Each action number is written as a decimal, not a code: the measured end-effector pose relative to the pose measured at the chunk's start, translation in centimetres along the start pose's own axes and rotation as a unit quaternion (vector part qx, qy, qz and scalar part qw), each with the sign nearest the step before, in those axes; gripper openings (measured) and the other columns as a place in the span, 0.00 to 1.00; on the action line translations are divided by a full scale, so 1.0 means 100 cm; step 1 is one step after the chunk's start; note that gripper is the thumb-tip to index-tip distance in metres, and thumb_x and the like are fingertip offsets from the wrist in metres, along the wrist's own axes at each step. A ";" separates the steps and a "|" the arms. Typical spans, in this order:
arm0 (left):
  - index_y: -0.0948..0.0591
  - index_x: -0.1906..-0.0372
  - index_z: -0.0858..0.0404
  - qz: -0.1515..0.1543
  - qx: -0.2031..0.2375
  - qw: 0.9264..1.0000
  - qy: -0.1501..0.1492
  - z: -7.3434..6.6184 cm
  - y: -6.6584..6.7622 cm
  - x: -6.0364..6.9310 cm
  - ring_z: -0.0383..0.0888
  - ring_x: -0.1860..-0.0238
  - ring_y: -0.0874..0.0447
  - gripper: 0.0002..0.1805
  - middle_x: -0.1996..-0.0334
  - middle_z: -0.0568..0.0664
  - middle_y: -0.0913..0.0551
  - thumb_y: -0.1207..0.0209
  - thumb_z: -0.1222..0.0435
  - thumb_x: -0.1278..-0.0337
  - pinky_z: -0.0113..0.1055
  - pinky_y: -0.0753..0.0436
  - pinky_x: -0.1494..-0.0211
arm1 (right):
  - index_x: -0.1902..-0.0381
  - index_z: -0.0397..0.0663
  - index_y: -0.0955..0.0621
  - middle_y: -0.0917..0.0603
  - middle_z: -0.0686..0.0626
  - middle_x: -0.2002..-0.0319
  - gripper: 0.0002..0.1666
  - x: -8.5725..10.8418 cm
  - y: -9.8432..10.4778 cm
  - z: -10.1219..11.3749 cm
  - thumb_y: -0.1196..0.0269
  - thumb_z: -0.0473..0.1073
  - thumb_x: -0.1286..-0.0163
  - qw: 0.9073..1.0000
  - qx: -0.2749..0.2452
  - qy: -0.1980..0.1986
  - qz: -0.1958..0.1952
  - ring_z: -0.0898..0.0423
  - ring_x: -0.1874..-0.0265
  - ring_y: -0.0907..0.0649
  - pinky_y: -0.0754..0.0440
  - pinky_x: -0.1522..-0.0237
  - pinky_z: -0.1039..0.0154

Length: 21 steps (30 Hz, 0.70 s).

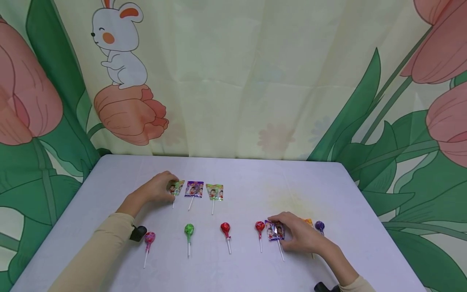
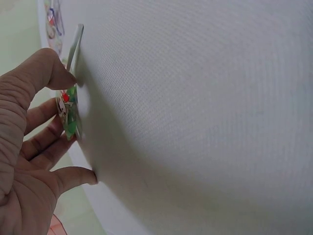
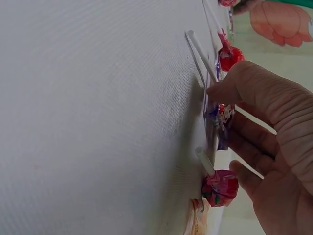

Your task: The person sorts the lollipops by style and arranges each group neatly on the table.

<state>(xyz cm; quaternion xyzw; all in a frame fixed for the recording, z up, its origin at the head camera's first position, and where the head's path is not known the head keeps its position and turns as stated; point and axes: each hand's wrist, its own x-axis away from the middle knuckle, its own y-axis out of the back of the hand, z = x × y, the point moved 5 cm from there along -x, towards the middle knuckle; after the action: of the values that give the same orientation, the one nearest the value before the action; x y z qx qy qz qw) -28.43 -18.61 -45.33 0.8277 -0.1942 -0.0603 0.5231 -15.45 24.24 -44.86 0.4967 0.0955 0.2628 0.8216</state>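
My left hand (image 1: 158,190) (image 2: 29,127) pinches a flat green-wrapped lollipop (image 1: 177,187) (image 2: 72,110) at its wrapper, low against the table, its stick towards me. At the right, my right hand (image 1: 303,235) (image 3: 279,132) grips the right side of a purple-wrapped lollipop (image 1: 274,230) (image 3: 224,122) between thumb and fingers; its white stick rests low over the cloth. In the right wrist view a round pink-red lollipop (image 3: 221,188) lies beside that hand, with an orange wrapper (image 3: 196,218) below it.
Beside my left hand lie a purple-wrapped lollipop (image 1: 194,189) and a green-wrapped one (image 1: 215,192). Nearer are round lollipops: pink (image 1: 149,237), green (image 1: 189,229), red (image 1: 225,228) and another red (image 1: 260,226). An orange wrapper (image 1: 309,222) and a dark purple lollipop (image 1: 319,226) lie behind my right hand.
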 end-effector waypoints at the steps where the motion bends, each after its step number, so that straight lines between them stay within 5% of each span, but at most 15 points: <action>1: 0.21 0.42 0.74 0.000 0.000 1.000 0.001 0.000 0.000 0.000 0.57 0.46 0.22 0.34 0.48 0.62 0.20 0.23 0.63 0.55 0.56 0.24 0.35 | 0.33 0.55 0.23 0.21 0.59 0.40 0.40 -0.001 0.000 0.000 0.26 0.37 0.45 1.000 0.001 -0.003 0.000 0.59 0.41 0.24 0.22 0.37 0.53; 9: 0.21 0.41 0.73 -0.002 -0.003 1.000 0.001 0.002 0.000 -0.001 0.57 0.46 0.22 0.34 0.48 0.61 0.20 0.23 0.63 0.56 0.55 0.24 0.35 | 0.35 0.58 0.21 0.21 0.59 0.42 0.38 -0.005 0.002 0.000 0.26 0.37 0.45 1.000 0.001 -0.012 -0.005 0.58 0.42 0.23 0.21 0.38 0.51; 21: 0.21 0.41 0.74 0.001 -0.003 1.000 0.001 0.000 0.000 0.000 0.58 0.45 0.22 0.34 0.47 0.62 0.21 0.23 0.63 0.55 0.56 0.24 0.34 | 0.35 0.52 0.22 0.20 0.55 0.43 0.37 -0.016 0.017 0.007 0.25 0.37 0.45 0.999 0.016 0.032 -0.032 0.55 0.43 0.22 0.20 0.41 0.50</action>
<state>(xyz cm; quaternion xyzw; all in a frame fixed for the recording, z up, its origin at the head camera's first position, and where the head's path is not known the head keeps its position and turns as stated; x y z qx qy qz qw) -28.46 -18.61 -45.37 0.8261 -0.1942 -0.0594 0.5257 -17.08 23.45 -43.24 0.4977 0.1420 0.2507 0.8181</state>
